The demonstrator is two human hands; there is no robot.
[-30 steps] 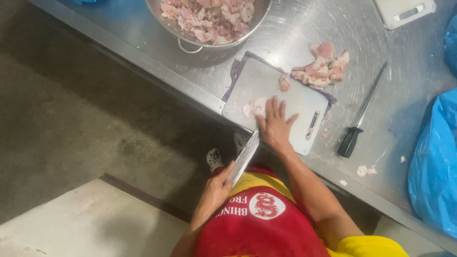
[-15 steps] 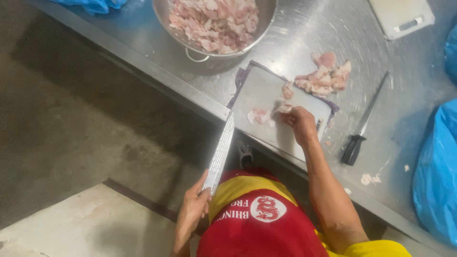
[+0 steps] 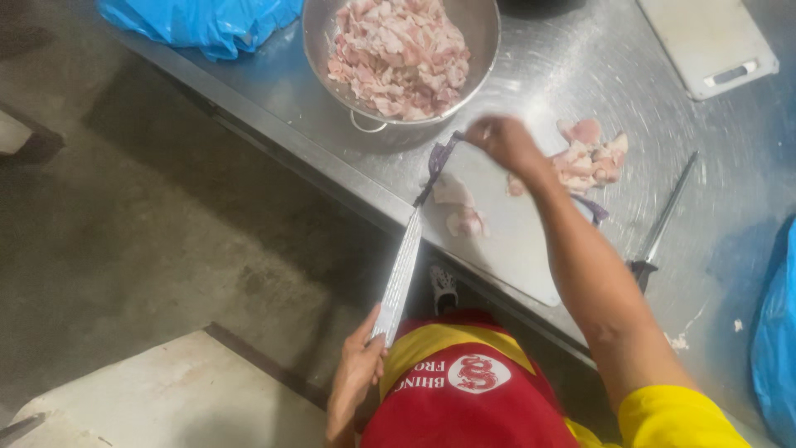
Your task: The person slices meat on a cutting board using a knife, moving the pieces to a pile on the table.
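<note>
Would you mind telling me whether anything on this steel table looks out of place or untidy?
Mostly tidy, but two things stand out: a few pale scraps lie loose on the bare steel table near its front edge, and the cutting board overhangs that edge. The left hand holds the cleaver off the table.

right hand (image 3: 502, 141) moved from meat to cutting board's (image 3: 514, 241) far corner, knife (image 3: 400, 278) raised

Your left hand (image 3: 358, 375) hangs low beside your body, well below the table edge, its fingers curled shut around a handle, with the forearm dropping straight down out of view. Your right arm stretches forward and up from the yellow sleeve, elbow nearly straight, bare forearm angled leftward. Your right hand (image 3: 504, 143) is at full reach, blurred, fingers bunched together and pointing down.
</note>
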